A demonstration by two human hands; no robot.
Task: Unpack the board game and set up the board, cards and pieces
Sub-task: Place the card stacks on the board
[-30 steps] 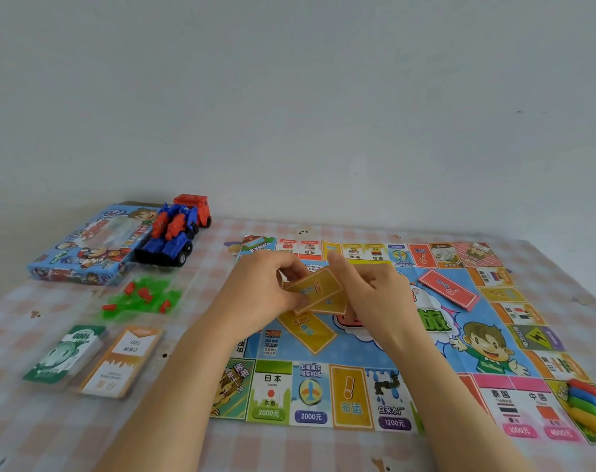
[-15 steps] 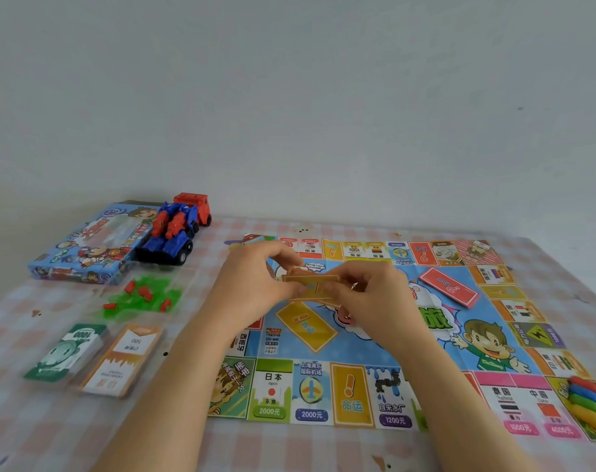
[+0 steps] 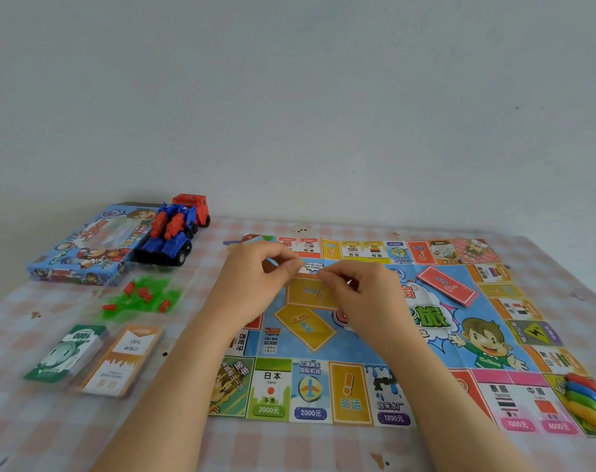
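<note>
A plain, pale grey wall (image 3: 289,97) is filling the far half of the view under soft, even light. A pink-and-white checked cloth (image 3: 289,447) is covering the counter (image 3: 545,253).

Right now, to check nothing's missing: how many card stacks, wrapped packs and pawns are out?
Card stacks: 2, yellow stack and red stack
Wrapped packs: 2, green pack and orange pack
Pawns: 4, red pawn, blue pawn, green pawn, yellow pawn
Total: 8
</note>
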